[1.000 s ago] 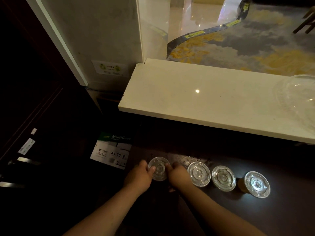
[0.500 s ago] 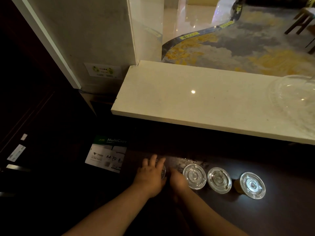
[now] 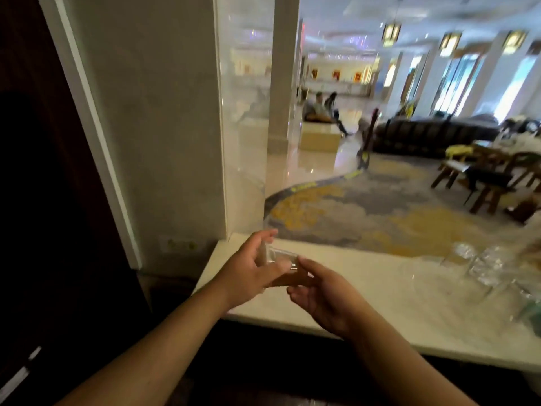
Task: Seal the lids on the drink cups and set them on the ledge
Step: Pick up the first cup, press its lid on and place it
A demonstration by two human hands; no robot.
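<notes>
Near edge: the pale ledge (image 3: 380,294) runs its front rim across the lower middle of the frame, and both my forearms reach over it.
Left grip: my left hand (image 3: 251,269) wraps the drink cup (image 3: 288,278), thumb in front and fingers behind, carrying its weight.
Right grip: my right hand (image 3: 325,294) pinches the cup's right side, thumb up by the clear lid (image 3: 282,256). I judge this keeps it steady.
Cup's place: centre of the frame, over the ledge's left part. Blur hides whether it touches down.
Open room: bare ledge lies right of the cup. The pillar (image 3: 164,142) is close on the left, and the clear plastic ware (image 3: 491,265) is well apart at far right.
Far edge: beyond it lies carpet (image 3: 366,218), so I should set down short of that.
</notes>
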